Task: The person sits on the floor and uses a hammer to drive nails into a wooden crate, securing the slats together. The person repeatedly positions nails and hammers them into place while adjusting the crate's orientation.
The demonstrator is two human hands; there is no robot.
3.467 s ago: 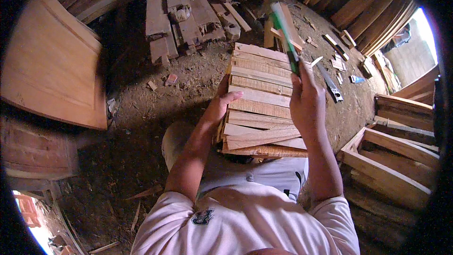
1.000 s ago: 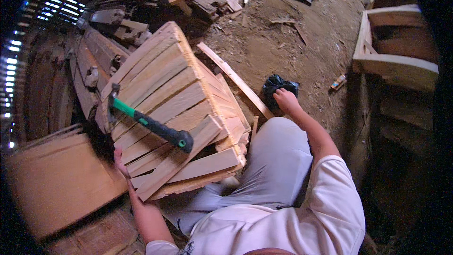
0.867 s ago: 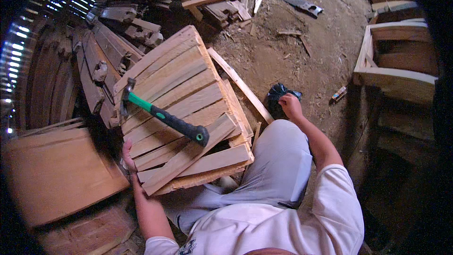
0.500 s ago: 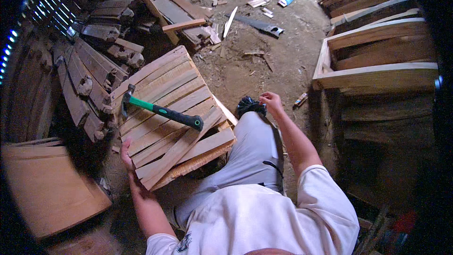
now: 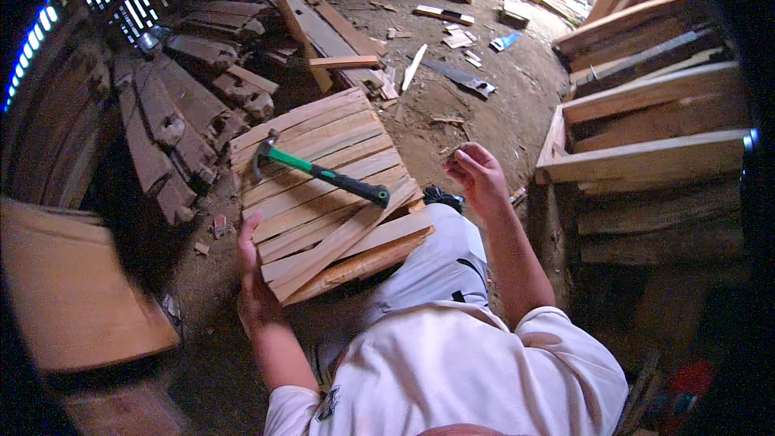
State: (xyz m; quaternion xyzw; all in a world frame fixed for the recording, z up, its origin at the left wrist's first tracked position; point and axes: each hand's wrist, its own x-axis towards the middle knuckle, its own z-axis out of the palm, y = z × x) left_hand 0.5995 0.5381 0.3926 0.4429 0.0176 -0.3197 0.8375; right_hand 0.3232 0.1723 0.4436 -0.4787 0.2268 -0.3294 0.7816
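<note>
A slatted wooden panel (image 5: 323, 163), a box-like piece of narrow boards, lies tilted before me. My left hand (image 5: 253, 266) grips its left edge with the thumb up; the other fingers are hidden beneath. On the slats rests a claw hammer (image 5: 323, 174) with a green and black handle. One loose slat (image 5: 347, 236) crosses the others at an angle near the front corner. To the right of the panel, my right hand (image 5: 478, 178) is raised, its fingertips pinched together on something too small to make out. Below that hand, a black plastic bag (image 5: 442, 197) sits by my knee.
A handsaw (image 5: 458, 77) and wood scraps (image 5: 458, 36) lie on the dirt floor ahead. Rough planks (image 5: 173, 125) are stacked at the left, near a smooth board (image 5: 81, 291). A wooden frame (image 5: 646, 153) stands at the right.
My right hand has lifted away from the black bag with its fingers pinched. In the picture, the panel and hammer sit farther right as the view shifts. My left hand keeps its hold.
</note>
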